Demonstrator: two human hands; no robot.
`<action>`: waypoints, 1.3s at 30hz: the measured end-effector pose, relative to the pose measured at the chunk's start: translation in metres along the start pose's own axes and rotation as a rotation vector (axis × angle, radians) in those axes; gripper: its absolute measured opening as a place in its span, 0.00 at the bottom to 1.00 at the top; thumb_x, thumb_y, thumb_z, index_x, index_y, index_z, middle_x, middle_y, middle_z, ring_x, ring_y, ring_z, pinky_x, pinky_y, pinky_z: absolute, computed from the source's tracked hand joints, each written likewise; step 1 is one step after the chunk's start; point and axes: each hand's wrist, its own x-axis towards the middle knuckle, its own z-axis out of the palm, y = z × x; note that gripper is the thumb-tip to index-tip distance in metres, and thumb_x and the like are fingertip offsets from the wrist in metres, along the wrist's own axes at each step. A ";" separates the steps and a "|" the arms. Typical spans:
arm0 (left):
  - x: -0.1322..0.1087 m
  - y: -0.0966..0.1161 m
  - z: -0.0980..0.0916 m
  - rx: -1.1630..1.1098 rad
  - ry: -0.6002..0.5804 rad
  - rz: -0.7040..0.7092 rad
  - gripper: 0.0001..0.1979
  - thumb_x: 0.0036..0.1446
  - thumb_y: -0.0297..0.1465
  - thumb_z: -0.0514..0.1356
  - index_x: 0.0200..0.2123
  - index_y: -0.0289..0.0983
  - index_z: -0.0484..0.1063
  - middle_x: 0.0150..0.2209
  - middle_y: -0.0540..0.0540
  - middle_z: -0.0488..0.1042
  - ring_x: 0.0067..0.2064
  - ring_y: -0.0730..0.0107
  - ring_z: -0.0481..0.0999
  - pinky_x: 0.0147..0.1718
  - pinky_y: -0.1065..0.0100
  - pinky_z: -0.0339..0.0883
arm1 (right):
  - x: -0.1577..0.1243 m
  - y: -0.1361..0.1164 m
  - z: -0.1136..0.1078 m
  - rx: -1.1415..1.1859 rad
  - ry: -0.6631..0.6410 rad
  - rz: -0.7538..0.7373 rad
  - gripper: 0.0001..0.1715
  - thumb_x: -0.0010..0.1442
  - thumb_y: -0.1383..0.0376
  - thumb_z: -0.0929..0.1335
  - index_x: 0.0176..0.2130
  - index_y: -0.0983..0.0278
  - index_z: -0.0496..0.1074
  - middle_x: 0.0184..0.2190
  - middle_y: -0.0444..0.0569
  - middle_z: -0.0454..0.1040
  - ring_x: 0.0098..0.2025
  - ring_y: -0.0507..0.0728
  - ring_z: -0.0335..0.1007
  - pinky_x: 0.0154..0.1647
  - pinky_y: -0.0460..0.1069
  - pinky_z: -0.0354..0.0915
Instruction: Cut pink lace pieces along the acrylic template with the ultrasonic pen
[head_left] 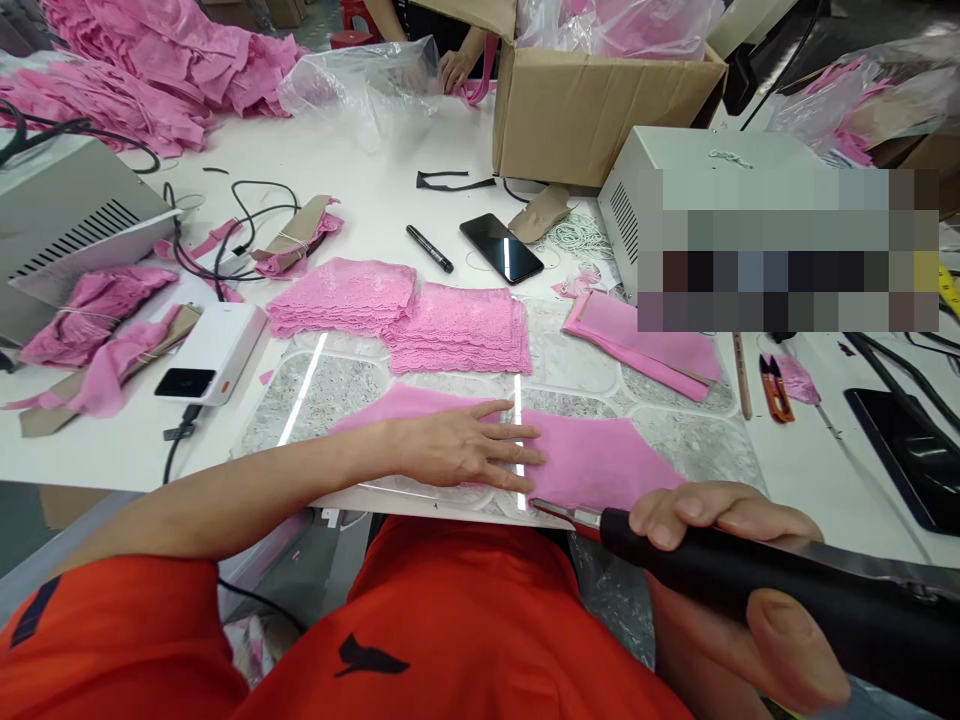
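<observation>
My left hand (469,447) lies flat with fingers stretched out on a pink fabric piece (592,460) spread on a marbled work board (330,390) at the table's near edge. My right hand (739,580) is wrapped round the black handle of a cutting tool (787,585), whose metal tip (559,512) touches the fabric's near edge just below my left fingertips. Two stacks of pink lace (341,295) (461,328) lie behind the fabric on the board.
A black phone (501,247), a marker (429,248), a white power bank (211,352), grey machine boxes (67,225) (712,165), a cardboard box (600,105), orange snips (774,385) and pink fabric heaps (150,60) crowd the white table. Another person's hand (455,68) works at the far side.
</observation>
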 end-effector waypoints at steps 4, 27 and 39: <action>0.002 0.001 -0.001 0.041 -0.031 0.013 0.23 0.64 0.22 0.55 0.58 0.49 0.71 0.66 0.48 0.62 0.70 0.61 0.53 0.71 0.50 0.35 | 0.000 -0.001 0.001 -0.004 -0.012 -0.008 0.09 0.54 0.61 0.69 0.37 0.59 0.74 0.30 0.45 0.70 0.24 0.53 0.65 0.24 0.53 0.67; -0.071 0.009 0.009 0.021 0.077 -0.141 0.20 0.70 0.35 0.49 0.62 0.43 0.68 0.67 0.46 0.60 0.71 0.59 0.52 0.70 0.50 0.26 | 0.001 0.007 0.021 0.071 -0.072 0.011 0.14 0.53 0.59 0.70 0.40 0.61 0.74 0.31 0.45 0.70 0.26 0.54 0.66 0.26 0.53 0.67; -0.072 0.006 0.013 0.021 0.131 -0.113 0.19 0.69 0.35 0.52 0.60 0.44 0.69 0.66 0.46 0.62 0.70 0.58 0.54 0.70 0.50 0.28 | 0.001 0.015 0.032 0.040 -0.146 -0.021 0.14 0.56 0.59 0.69 0.42 0.61 0.73 0.34 0.46 0.70 0.27 0.54 0.66 0.26 0.55 0.67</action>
